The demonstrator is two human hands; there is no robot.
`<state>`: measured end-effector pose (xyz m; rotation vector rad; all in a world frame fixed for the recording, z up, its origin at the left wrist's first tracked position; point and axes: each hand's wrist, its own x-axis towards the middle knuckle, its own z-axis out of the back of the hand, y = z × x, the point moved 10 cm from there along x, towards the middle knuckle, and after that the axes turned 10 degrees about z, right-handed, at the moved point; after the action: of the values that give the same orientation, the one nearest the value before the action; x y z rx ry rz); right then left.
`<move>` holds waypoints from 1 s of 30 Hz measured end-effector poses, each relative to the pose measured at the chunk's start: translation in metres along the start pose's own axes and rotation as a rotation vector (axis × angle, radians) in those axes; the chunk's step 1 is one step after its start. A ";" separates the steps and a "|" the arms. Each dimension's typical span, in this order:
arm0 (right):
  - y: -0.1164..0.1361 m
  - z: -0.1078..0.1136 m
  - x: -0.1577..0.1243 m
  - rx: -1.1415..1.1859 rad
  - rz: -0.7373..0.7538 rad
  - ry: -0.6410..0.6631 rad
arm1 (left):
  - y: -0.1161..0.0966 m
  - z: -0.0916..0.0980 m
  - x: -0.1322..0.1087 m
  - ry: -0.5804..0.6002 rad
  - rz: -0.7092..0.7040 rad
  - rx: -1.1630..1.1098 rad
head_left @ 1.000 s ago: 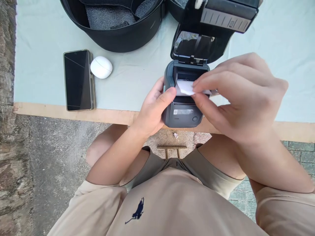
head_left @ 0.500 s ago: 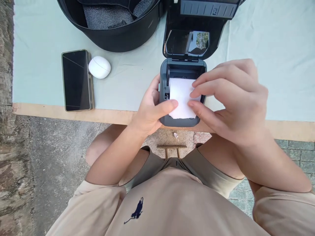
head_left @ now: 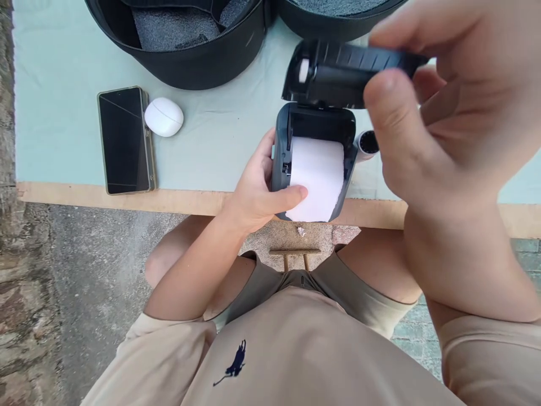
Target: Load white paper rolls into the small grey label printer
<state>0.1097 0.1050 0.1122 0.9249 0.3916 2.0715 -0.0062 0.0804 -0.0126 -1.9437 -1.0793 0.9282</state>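
A small dark grey label printer (head_left: 282,144) stands at the near edge of the table, its paper bay open. White paper (head_left: 316,177) from the roll lies drawn out over its front. My left hand (head_left: 257,189) grips the printer's left side, thumb pressing the paper's lower left edge. My right hand (head_left: 448,107), raised close to the camera, has thumb and fingers closed on the printer's hinged lid (head_left: 338,70), which is tilted partway over the bay.
A black phone (head_left: 124,140) and a white oval case (head_left: 164,117) lie to the left on the pale green table cover (head_left: 63,67). Open black zip cases (head_left: 186,39) sit at the back. A small white-rimmed cylinder (head_left: 367,144) lies right of the printer.
My right hand let go of the paper and rose to grasp the lid, which has swung down toward the bay. The paper was pulled further out over the printer's front.
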 end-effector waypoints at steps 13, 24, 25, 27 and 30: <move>0.022 -0.017 -0.027 -0.093 0.364 0.010 | 0.001 -0.001 0.000 0.046 0.029 -0.082; 0.020 -0.019 -0.027 -0.086 0.206 0.176 | -0.003 -0.004 -0.002 -0.006 0.008 -0.130; 0.020 -0.019 -0.027 -0.091 0.201 0.183 | -0.004 -0.004 -0.002 -0.010 0.007 -0.115; 0.018 -0.019 -0.026 -0.091 0.196 0.189 | -0.004 -0.004 -0.002 -0.018 0.014 -0.092; 0.013 -0.020 -0.026 -0.073 0.190 0.181 | -0.001 -0.003 -0.001 -0.025 0.041 -0.096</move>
<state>0.0991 0.0773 0.0932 0.7583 0.3298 2.3370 -0.0045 0.0794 -0.0106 -2.0440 -1.1200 0.9407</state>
